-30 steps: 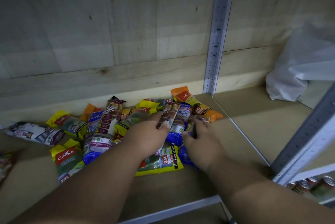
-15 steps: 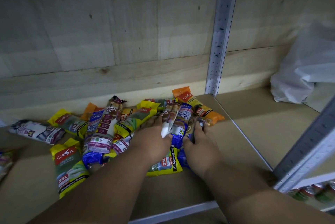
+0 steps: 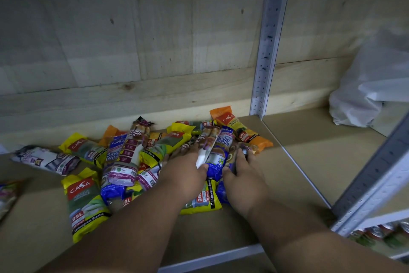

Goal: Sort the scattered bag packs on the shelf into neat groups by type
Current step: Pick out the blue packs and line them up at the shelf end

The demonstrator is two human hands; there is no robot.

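Bag packs lie heaped on the wooden shelf (image 3: 287, 175): yellow 25L packs (image 3: 85, 204), blue singlet handle packs (image 3: 221, 151), an orange 60L pack (image 3: 241, 132) and purple-and-white draw string packs (image 3: 130, 151). My left hand (image 3: 186, 173) pinches the lower end of one draw string pack (image 3: 209, 140), which is tilted up out of the heap. My right hand (image 3: 242, 180) sits just to its right, with its fingers curled on a dark purple pack (image 3: 245, 147) that the hand mostly hides.
A grey perforated upright (image 3: 270, 40) stands behind the heap. A white plastic bag (image 3: 367, 95) lies in the right bay. One white-and-purple pack (image 3: 46, 159) lies apart at the left, another at the far left edge (image 3: 6, 195). Cans (image 3: 380, 233) show below right.
My left hand has closed on the draw string pack and tipped its lower end upward. My right hand has slid a little forward onto the dark purple pack.
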